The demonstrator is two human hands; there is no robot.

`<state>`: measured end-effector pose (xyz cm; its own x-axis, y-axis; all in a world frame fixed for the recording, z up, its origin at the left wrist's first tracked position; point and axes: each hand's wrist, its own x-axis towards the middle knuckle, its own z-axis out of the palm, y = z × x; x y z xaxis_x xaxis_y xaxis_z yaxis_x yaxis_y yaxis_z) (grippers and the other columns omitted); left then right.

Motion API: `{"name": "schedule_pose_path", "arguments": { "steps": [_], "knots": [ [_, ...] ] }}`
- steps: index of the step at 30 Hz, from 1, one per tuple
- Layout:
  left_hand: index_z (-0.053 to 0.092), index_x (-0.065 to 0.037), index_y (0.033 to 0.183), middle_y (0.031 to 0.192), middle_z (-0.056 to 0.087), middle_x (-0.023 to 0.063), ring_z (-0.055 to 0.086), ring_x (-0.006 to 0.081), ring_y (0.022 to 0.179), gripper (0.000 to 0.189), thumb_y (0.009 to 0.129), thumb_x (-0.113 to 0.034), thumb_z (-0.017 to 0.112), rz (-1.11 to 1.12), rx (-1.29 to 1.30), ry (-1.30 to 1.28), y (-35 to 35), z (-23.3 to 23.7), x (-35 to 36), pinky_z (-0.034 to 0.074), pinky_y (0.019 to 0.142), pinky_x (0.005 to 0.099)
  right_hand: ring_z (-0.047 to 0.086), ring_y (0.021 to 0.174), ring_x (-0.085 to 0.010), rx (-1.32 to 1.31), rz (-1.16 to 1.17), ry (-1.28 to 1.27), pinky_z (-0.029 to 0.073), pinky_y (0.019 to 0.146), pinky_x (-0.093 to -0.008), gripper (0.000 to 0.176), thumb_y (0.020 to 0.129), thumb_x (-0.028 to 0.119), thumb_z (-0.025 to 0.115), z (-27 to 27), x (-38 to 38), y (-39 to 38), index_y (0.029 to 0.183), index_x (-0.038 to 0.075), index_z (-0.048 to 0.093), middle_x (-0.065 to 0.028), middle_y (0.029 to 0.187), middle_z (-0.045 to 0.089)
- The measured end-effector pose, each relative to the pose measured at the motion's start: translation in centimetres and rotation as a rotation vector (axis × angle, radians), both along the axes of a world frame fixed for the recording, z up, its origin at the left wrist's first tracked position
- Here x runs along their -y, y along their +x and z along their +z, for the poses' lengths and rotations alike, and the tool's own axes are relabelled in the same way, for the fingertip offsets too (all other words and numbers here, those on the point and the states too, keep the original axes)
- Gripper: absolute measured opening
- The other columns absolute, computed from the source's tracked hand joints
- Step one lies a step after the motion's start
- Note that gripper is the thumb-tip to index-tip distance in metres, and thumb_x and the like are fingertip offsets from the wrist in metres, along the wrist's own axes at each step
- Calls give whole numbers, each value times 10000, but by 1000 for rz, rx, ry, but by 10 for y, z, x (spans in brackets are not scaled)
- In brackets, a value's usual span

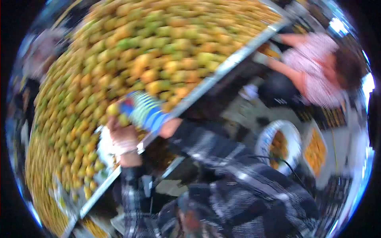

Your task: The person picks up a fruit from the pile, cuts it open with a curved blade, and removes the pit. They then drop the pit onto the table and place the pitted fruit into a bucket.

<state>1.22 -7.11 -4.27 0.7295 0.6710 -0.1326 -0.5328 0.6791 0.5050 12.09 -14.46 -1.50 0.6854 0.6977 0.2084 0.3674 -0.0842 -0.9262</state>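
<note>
A large heap of round yellow, orange and green fruit [166,43] fills a metal-edged bin. My left hand [120,135], with a pale band or cuff near the wrist, reaches over the bin's edge. At its fingertips is a yellow-green fruit [113,110], which it seems to grip. My right hand [145,111] wears a glove striped in blue, green and white and comes in close beside the left. Its blurred fingertips are close to the same fruit, and I cannot make out whether they hold anything. Under the left hand lies something white [105,144], perhaps a bag.
The metal rim [222,71] runs diagonally in front of me. A person [313,71] in a pink patterned shirt works at the right. Below stand a white basin [295,139] of fruit and a container [315,152] of orange pieces. Another person [41,55] is at far left.
</note>
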Motion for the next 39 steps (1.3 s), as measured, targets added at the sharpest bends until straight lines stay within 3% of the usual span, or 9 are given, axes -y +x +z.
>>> {"name": "schedule_pose_path", "arguments": {
  "steps": [1, 10, 22, 24, 27, 33, 36, 37, 39],
  "knots": [
    [537, -47, 1258, 1280, 554, 136, 491, 290, 1219, 444, 877, -275, 537, -137, 64, 48, 2, 24, 24, 325, 1075, 476, 625, 806, -406, 46, -51, 38, 493, 693, -466, 404, 819, 426, 624, 2, 10, -6, 937, 39, 619, -213, 827, 651],
    [488, -54, 1324, 1330, 523, 98, 472, 265, 1240, 463, 934, -301, 452, 90, -323, -36, 19, 54, 92, 307, 1082, 411, 623, 740, -392, -151, -131, 120, 487, 654, -441, 452, 771, 436, 664, 26, 73, -27, 899, 10, 589, -211, 760, 635],
    [389, -117, 1390, 1361, 475, 103, 458, 276, 1232, 613, 954, -546, 349, -532, -181, 252, 22, 85, 223, 338, 1033, 444, 508, 542, -206, -160, -510, 377, 454, 575, -358, 349, 741, 335, 738, 25, 210, -14, 843, 23, 619, -117, 631, 598],
    [347, -110, 1418, 1376, 447, 110, 440, 281, 1240, 635, 960, -548, 330, -574, -158, 302, 22, 99, 245, 335, 1044, 448, 538, 617, -104, -251, -438, 523, 469, 570, -335, 306, 755, 300, 734, 21, 234, -9, 799, 14, 636, -83, 652, 626],
    [310, -61, 1431, 1415, 393, 87, 376, 248, 1294, 663, 947, -498, 432, -686, -16, 495, 24, 94, 264, 288, 1079, 395, 564, 793, -57, -433, -290, 654, 489, 692, -269, 208, 860, 192, 686, 37, 307, -22, 1019, 62, 658, 16, 889, 662],
    [337, 14, 1394, 1422, 374, 197, 364, 337, 1313, 601, 971, -405, 419, -960, 51, 106, 22, 77, 223, 284, 1097, 484, 601, 712, -103, -207, -862, 11, 472, 607, -271, 287, 825, 239, 697, 63, 495, -68, 1035, 47, 658, -24, 847, 670],
    [366, 25, 1374, 1388, 417, 198, 398, 328, 1288, 560, 976, -366, 422, -946, 48, 69, 16, 78, 202, 315, 1083, 469, 647, 793, -184, 273, -1231, -330, 512, 699, -332, 323, 789, 225, 722, -59, 647, -80, 1016, 10, 642, -121, 892, 683],
    [366, 25, 1374, 1388, 417, 198, 398, 328, 1288, 560, 976, -366, 422, -936, 45, 74, 13, 78, 196, 315, 1083, 469, 637, 810, -163, 20, -1304, 104, 511, 732, -322, 330, 768, 205, 743, -56, 666, -99, 1001, -5, 639, -100, 923, 681],
    [391, 32, 1353, 1362, 449, 188, 440, 316, 1248, 543, 973, -352, 436, -865, 8, 33, 12, 76, 187, 349, 1062, 457, 615, 769, -151, -2, -1558, -159, 499, 725, -306, 345, 753, 218, 766, -72, 719, -140, 980, -8, 639, -75, 883, 678]
  ]
}}
